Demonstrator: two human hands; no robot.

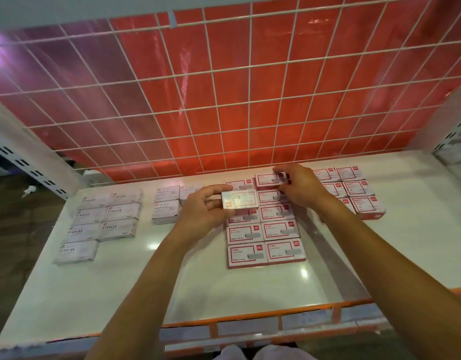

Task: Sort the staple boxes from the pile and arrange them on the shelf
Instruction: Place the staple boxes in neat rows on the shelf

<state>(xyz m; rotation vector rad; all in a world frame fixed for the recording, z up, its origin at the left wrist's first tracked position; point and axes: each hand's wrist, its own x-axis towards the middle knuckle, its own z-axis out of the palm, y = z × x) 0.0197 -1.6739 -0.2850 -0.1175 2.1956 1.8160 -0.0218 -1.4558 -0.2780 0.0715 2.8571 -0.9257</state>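
While a box (240, 200) is pinched in the left hand (202, 207) above the shelf (120, 281), a rear box (266, 178) is gripped by curled fingers of the right hand (301, 189).

red-bordered boxes (278, 231): small print unreadable | right hand (301, 189): covers boxes beneath | right-edge items (455, 146): blurred

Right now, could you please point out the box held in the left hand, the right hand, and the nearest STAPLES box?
Held box (243, 199): head view, on its red-framed top face.
Right hand (301, 189): head view, on its back.
Nearest STAPLES box (77, 252): head view, on its printed top.
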